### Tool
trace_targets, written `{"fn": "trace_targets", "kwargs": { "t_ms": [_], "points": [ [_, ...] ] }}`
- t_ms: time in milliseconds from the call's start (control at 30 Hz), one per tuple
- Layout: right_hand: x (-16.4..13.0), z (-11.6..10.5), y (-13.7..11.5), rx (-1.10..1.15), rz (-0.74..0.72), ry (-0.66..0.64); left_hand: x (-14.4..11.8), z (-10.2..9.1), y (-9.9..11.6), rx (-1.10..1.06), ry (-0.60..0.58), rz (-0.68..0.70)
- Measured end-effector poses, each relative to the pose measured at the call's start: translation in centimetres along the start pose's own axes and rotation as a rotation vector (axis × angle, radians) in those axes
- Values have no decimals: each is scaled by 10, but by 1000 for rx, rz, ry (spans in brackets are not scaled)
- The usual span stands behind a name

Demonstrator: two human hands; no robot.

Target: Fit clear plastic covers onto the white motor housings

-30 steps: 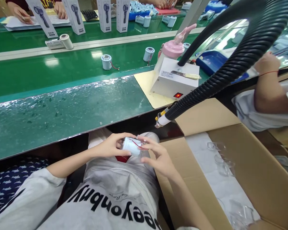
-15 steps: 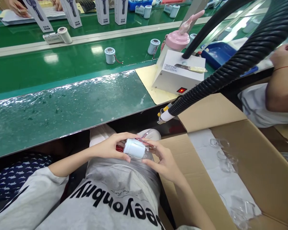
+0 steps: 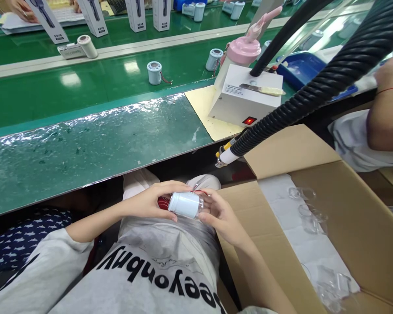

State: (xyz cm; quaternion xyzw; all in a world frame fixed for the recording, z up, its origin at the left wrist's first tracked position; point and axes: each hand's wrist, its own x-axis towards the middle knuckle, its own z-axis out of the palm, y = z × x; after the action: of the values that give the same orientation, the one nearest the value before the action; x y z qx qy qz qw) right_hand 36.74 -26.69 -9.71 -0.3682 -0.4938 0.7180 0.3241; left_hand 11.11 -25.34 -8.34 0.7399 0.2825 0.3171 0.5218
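**Both hands on a small white cylinder**

Below the bench edge, over the lap, the left hand (image 3: 150,203) and right hand (image 3: 221,216) both close around a white cylinder (image 3: 186,204), lying sideways between the fingers. Red wires (image 3: 163,203) trail from it. It looks light, rigid and smooth, best held round the barrel, clear of the thin wires. A box (image 3: 347,209) of clear parts stands just right; a hose (image 3: 298,102) hangs above.

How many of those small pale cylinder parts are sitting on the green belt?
2 on the near belt lane: one cylinder part left of centre, another cylinder part by the pink-lidded bottle, which may hide more. The hands hold a similar one.
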Motion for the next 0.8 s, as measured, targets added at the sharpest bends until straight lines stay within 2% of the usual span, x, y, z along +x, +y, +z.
{"fn": "trace_targets", "kwargs": {
  "t_ms": [233,567,700,800],
  "points": [
    [5,6,-2,87,78,41,1,-1,1,9,-10,36],
    [11,15,1,211,257,23,-4,-1,-2,4,-26,-42],
    [11,20,1,278,331,31,-2,-2,-2,-19,-37,-20],
    [11,22,1,329,384,-15,-2,-3,-3,-31,-38,24]
  ]
}}
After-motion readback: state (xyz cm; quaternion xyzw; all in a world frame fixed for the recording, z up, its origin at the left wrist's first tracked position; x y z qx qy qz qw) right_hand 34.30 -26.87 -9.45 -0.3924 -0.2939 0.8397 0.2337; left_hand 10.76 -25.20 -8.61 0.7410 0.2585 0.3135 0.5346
